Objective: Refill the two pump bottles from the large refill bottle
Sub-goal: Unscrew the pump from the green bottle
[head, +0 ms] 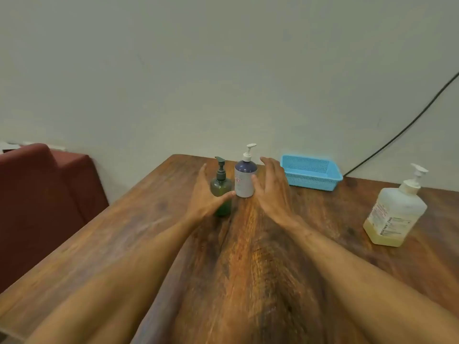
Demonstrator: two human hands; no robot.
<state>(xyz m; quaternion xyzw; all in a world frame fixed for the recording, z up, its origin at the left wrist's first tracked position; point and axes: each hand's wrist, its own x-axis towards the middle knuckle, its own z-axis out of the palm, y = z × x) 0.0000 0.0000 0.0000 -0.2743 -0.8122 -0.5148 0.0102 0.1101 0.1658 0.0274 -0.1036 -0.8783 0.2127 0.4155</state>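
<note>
- Grey-green painted wall (223, 70) fills the upper half of the view, behind everything.
- Brown, strongly grained wooden counter (149, 232) runs from the near edge back to the wall and carries all three bottles.
- Two bare forearms (124, 281) reach forward over the counter from the bottom of the view.
- Dark red upholstered chair (37, 194) stands off the counter's left side.
- Left grip (206, 194), a bare hand, is open, with straight fingers along the left side of the green bottle. Its thumb crosses in front of that bottle's lower body; whether it touches cannot be told.
- Right grip (273, 192), also a bare hand, is open with relaxed, spread fingers and holds nothing. Its thumb tip lies just beside the white bottle's right side.
- Large translucent plastic refill bottle (395, 217), square-shouldered with a white pump and a printed label, stands at the counter's far right, well apart from both hands. Yellowish liquid fills its lower part.
- Light blue perforated plastic basket (313, 181) sits near the wall, right of the right grip.
- White round pump bottle (244, 180) with a dark blue shoulder stands upright between the two hands.
- Translucent green pump bottle (219, 186) with a dark pump head stands just left of the white one.
- Thin black cable (409, 125) slants down the wall at the right.
</note>
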